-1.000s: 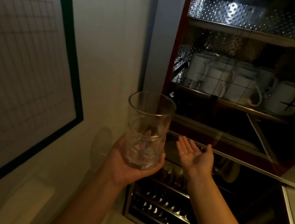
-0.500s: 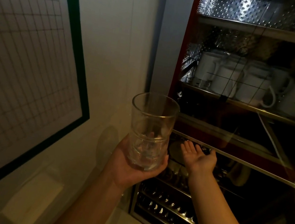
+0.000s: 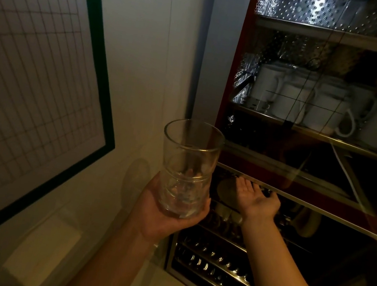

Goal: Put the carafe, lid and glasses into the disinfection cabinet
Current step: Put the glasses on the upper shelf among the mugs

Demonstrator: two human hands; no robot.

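Note:
Two clear glasses (image 3: 187, 167), stacked one inside the other, stand upright in my left hand (image 3: 160, 213), which cups them from below in front of the cabinet's left edge. My right hand (image 3: 255, 199) is palm up with fingers spread, reaching under the bottom rim of the dark glass door (image 3: 298, 193) of the disinfection cabinet (image 3: 231, 75). Its fingertips are at or under that rim. I see no carafe or lid that I can name.
White mugs (image 3: 314, 101) fill the upper shelf behind the glass door. Wire racks (image 3: 213, 259) and a round plate (image 3: 226, 191) show in the lower compartment. A green-framed grid chart (image 3: 31, 79) hangs on the white wall to the left.
My right hand has moved forward and up to the door's bottom rim. The glasses in my left hand have stayed at about the same spot.

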